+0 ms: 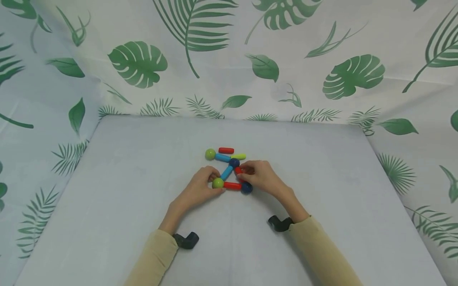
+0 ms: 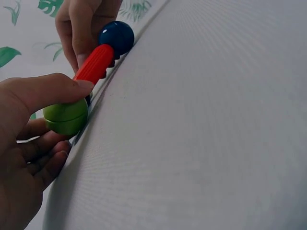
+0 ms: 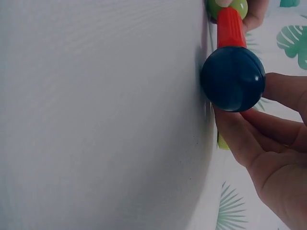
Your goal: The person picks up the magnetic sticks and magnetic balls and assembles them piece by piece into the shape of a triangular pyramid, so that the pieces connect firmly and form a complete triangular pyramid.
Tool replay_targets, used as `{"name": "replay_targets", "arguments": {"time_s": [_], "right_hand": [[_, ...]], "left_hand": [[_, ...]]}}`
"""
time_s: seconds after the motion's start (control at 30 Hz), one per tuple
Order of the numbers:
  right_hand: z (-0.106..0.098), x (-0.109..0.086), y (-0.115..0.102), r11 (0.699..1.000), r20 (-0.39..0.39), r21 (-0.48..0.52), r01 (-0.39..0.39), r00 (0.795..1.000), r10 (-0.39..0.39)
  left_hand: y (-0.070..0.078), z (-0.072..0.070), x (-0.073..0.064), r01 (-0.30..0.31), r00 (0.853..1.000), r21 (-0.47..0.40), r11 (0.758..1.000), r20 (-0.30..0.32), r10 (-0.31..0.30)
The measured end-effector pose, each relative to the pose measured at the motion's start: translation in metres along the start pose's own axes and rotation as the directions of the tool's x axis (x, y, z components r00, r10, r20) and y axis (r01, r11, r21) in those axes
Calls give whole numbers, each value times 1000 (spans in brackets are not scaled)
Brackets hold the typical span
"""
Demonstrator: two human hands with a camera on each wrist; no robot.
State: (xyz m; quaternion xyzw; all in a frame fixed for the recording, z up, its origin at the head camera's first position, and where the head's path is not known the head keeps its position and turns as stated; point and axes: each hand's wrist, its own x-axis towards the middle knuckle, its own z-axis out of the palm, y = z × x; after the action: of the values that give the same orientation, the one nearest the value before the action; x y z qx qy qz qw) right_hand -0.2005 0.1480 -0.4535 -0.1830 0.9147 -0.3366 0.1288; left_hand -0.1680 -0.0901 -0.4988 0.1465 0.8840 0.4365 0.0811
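Observation:
On the table, balls and rods of a magnetic-looking building set form a triangle. My left hand (image 1: 196, 190) holds the near green ball (image 1: 218, 183) between thumb and fingers; in the left wrist view the thumb also reaches the end of the front red rod (image 2: 96, 64). That rod runs to a dark blue ball (image 1: 246, 188). My right hand (image 1: 264, 176) pinches the other red rod (image 1: 238, 170), partly hidden by its fingers, between this ball and the far dark blue ball (image 1: 234, 163). A light blue rod (image 1: 226, 172) makes the third side.
Behind the triangle, a second light blue rod (image 1: 222, 157) joins another green ball (image 1: 210, 154). A yellow-green rod (image 1: 239, 157) and a separate red rod (image 1: 226, 150) lie there too. The white table (image 1: 143, 151) meets leaf-printed cloth at its back and sides.

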Motion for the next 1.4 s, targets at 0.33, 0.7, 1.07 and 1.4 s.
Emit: {"name": "replay_targets", "arguments": {"time_s": [0.33,0.7,1.07,1.4], "right_hand": [[-16,-11,9,999,167,24,-38,985,33],[-38,-27,10,998,323,23,-61,945,50],[-30,-17,20,996,296,90,-21,955,-6],[-26,-13,22,994,309,101,-37,951,4]], "left_hand": [[5,7,0,16,997,-12,1000,76,-15],[11,6,-1,25,998,-25,999,63,-23],[2,-3,0,80,996,-58,995,47,-77],[6,-24,14,-47,967,92,995,-246,69]]}}
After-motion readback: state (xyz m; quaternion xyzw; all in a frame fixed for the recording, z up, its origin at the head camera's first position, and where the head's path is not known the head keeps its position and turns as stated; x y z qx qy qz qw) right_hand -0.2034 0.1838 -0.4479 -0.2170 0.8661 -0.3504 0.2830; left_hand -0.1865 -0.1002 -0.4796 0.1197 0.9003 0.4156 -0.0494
